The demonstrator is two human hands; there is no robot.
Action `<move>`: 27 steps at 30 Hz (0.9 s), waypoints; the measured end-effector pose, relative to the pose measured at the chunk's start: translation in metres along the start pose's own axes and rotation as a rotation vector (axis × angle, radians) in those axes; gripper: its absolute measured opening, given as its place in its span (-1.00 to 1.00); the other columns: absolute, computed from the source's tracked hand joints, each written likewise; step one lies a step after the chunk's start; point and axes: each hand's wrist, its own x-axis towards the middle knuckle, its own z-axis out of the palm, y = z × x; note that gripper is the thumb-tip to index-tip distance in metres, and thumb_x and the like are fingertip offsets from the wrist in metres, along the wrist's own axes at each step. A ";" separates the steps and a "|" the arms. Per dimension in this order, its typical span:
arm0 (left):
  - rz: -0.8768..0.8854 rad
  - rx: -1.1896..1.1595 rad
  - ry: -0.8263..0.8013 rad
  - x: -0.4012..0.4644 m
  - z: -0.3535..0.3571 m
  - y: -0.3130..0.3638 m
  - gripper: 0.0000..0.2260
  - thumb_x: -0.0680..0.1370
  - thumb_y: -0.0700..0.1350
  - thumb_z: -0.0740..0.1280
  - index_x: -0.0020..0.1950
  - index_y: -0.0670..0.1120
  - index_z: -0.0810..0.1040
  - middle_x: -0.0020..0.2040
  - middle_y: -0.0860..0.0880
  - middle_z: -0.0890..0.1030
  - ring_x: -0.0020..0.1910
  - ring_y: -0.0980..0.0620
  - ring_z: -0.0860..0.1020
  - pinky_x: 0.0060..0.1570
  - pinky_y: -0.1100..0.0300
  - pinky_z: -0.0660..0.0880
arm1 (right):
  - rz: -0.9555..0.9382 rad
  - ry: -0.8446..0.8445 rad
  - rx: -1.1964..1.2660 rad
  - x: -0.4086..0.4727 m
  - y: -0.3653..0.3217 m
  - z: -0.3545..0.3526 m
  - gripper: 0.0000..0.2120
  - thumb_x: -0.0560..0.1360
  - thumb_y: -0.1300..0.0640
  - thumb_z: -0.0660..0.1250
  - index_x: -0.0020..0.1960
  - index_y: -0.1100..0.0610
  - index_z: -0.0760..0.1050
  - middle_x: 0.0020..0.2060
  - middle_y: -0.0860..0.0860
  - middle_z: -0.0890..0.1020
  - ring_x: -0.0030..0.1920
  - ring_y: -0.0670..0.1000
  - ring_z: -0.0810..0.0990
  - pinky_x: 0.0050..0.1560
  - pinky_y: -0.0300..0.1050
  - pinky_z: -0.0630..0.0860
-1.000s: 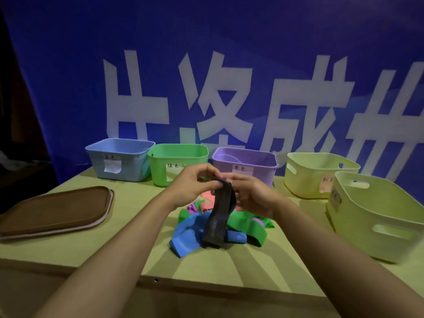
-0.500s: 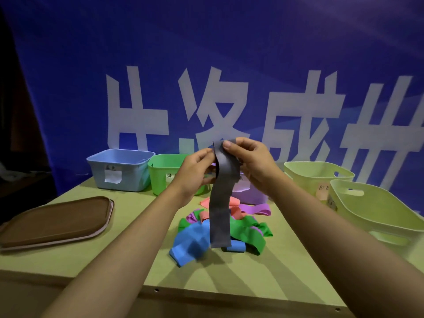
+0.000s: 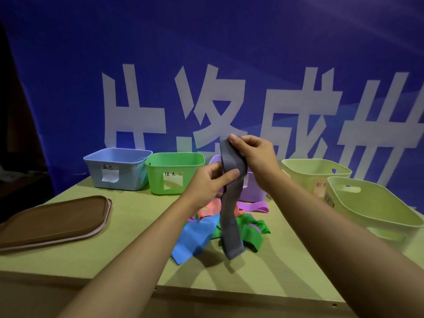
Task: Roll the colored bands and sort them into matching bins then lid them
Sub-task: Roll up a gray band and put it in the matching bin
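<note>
Both hands hold a grey band [image 3: 230, 216] upright above the surface [image 3: 128, 255]. The right hand [image 3: 254, 161] pinches the band's top end between thumb and fingers [image 3: 234, 139]; the left hand [image 3: 210, 182] pinches it just below, thumb across the front. The rest hangs straight down, its lower end over a heap of blue [image 3: 195, 237], green [image 3: 250, 232], pink [image 3: 210, 208] and purple [image 3: 254, 206] bands. Behind stand the blue bin [image 3: 119, 168], green bin [image 3: 174, 173], purple bin [image 3: 252, 187] and two pale yellow-green bins [image 3: 358, 203].
</note>
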 end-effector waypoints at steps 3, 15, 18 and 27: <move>0.084 0.039 0.052 0.002 0.005 0.002 -0.89 0.66 -0.16 0.35 0.13 0.00 0.62 0.04 -0.17 0.73 -0.02 0.00 0.70 -0.02 0.08 0.65 | 0.016 0.015 -0.037 0.001 0.004 -0.002 -0.71 0.56 -0.08 0.43 0.05 0.15 0.68 -0.07 0.07 0.73 -0.01 0.07 0.71 -0.07 -0.11 0.67; 0.111 0.455 0.331 0.008 0.011 -0.006 -0.76 0.67 -0.05 0.31 0.34 0.08 0.52 -0.39 0.11 0.58 -0.37 0.12 0.55 -0.32 0.12 0.42 | -0.082 0.113 -0.356 -0.006 0.013 0.007 -0.60 0.57 -0.23 0.34 0.07 0.11 0.64 -0.13 -0.06 0.68 -0.10 -0.15 0.64 -0.13 -0.30 0.51; 0.111 0.591 0.337 0.007 0.014 -0.006 -0.66 0.67 -0.01 0.28 0.46 0.07 0.45 -0.04 -0.07 0.70 -0.01 -0.14 0.64 -0.09 0.04 0.50 | -0.024 -0.003 -0.445 -0.009 0.011 0.015 -0.54 0.53 -0.32 0.34 0.09 0.06 0.66 -0.13 -0.10 0.69 -0.11 -0.17 0.64 -0.11 -0.29 0.54; 0.193 0.762 0.169 -0.005 0.018 0.004 -0.39 0.59 0.15 0.36 0.58 0.19 0.19 0.06 0.09 0.66 -0.02 -0.06 0.63 -0.09 0.06 0.54 | -0.035 0.047 -0.333 -0.003 0.008 0.014 -0.70 0.54 -0.10 0.47 0.09 0.12 0.64 -0.06 0.05 0.71 -0.04 0.02 0.70 -0.08 -0.10 0.68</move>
